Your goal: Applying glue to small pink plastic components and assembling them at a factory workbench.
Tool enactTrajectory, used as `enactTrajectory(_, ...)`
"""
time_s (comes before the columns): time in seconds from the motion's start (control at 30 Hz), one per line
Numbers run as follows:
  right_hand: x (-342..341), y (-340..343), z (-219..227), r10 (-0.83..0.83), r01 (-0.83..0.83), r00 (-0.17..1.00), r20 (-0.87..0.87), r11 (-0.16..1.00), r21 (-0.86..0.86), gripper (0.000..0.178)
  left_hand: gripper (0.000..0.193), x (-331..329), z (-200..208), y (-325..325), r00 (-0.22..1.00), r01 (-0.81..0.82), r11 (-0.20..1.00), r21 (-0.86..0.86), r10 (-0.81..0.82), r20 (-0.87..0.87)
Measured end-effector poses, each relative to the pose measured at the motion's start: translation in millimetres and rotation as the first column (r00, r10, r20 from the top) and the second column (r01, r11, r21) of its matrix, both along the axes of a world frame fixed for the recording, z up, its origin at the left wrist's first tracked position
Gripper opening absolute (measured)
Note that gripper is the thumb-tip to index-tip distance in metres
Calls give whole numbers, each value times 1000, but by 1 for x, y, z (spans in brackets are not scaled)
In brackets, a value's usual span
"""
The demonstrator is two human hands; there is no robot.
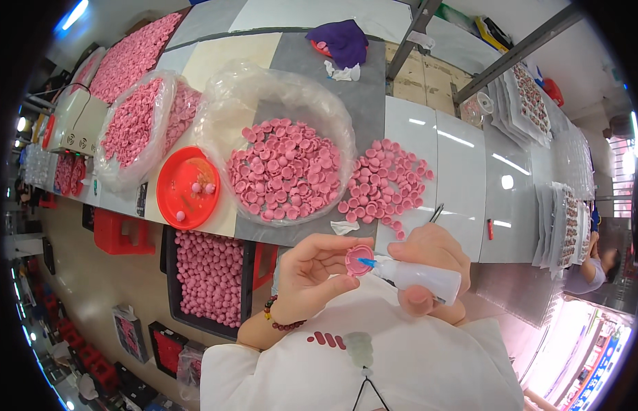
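Between the thumb and fingers of my left hand [307, 274] is a small pink hollow half-shell [354, 255], its open side turned to the right. My right hand [437, 251] is wrapped round a white squeeze bottle [428, 279] with a blue nozzle [367, 262]. The nozzle's tip reaches over the hollow of the shell; whether it touches the inside I cannot tell. The dark tips of a thin pointed tool, like tweezers [437, 212], stick out beyond my right hand. Loose pink half-shells [389, 179] lie on the table just ahead of both hands.
A clear plastic bag [278, 82] spreads around a heap of pink shells [285, 171]. Left of it are a red dish [169, 205] with a few pink balls and another filled bag [137, 123]. Below the table edge stands a black crate [172, 288] of pink balls.
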State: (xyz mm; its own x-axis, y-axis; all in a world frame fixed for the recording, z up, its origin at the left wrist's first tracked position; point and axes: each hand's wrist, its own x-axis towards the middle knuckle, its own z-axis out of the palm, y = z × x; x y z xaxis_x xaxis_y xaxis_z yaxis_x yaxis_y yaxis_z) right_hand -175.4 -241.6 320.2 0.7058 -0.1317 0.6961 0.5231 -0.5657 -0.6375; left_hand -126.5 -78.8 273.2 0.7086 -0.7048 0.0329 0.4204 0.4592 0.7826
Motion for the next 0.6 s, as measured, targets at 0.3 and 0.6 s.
enactTrajectory(0.3,3,-9,-6,8,-3,986,166,1000,-31,30,43,-1,0,-1,1000,-6,1000,25,6,-15)
enactTrajectory(0.6,-4,-5,-10,-64,62,995,74,998,28,40,44,-2,-4,2,988,-137,990,14,136,72)
